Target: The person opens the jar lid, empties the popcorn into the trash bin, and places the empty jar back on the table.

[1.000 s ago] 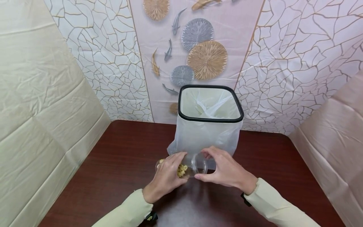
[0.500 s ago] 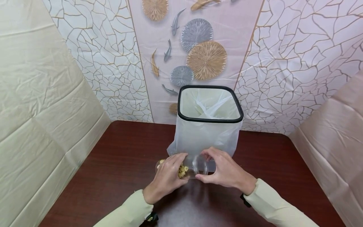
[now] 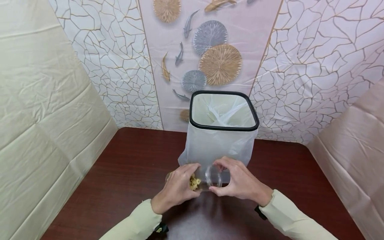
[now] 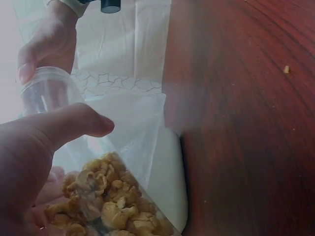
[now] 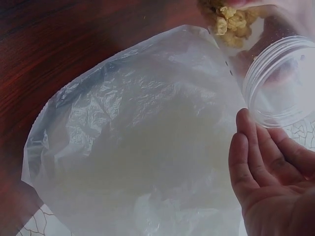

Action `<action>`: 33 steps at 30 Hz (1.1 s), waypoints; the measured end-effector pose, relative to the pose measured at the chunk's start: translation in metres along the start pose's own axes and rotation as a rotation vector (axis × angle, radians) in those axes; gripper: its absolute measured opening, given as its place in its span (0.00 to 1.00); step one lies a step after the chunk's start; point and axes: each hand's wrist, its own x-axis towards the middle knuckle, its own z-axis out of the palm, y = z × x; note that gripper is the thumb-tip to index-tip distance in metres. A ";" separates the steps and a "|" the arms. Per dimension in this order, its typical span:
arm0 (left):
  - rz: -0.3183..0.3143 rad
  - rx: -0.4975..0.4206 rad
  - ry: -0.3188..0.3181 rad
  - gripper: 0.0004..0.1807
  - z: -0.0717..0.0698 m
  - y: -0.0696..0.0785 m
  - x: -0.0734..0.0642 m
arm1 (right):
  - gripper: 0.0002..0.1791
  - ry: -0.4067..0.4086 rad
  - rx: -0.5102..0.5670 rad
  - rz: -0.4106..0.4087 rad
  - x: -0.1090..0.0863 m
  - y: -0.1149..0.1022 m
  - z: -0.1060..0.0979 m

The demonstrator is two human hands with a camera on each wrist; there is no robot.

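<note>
Blocking part of the bin [image 3: 220, 143], left hand [image 3: 176, 187] grips the jar [image 3: 203, 176], right hand [image 3: 241, 180] apparently pinching its rim [image 5: 254, 73].

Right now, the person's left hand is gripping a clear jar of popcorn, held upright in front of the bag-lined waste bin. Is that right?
Not quite: the clear jar of popcorn isn't upright. The head view shows it on its side, its threaded end toward the right hand. The left hand does grip it, in front of the bag-lined waste bin.
</note>
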 end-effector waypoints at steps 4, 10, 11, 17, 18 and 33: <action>-0.019 -0.042 -0.037 0.42 -0.003 0.001 0.002 | 0.34 0.002 0.006 -0.030 0.000 0.001 -0.001; -0.032 -0.108 -0.081 0.43 -0.006 0.002 0.004 | 0.36 -0.004 -0.020 -0.087 -0.002 0.001 -0.003; -0.032 -0.119 -0.090 0.43 -0.006 0.002 0.004 | 0.36 -0.004 -0.031 -0.105 -0.001 0.001 -0.003; -0.054 -0.284 -0.220 0.43 -0.007 -0.003 0.005 | 0.43 -0.031 -0.149 -0.294 0.000 -0.001 -0.006; -0.063 -0.311 -0.243 0.42 -0.007 -0.004 0.005 | 0.43 -0.042 -0.164 -0.325 0.000 -0.001 -0.007; -0.117 -0.268 -0.197 0.40 -0.011 -0.006 0.006 | 0.52 -0.109 -0.218 -0.209 -0.004 -0.005 -0.020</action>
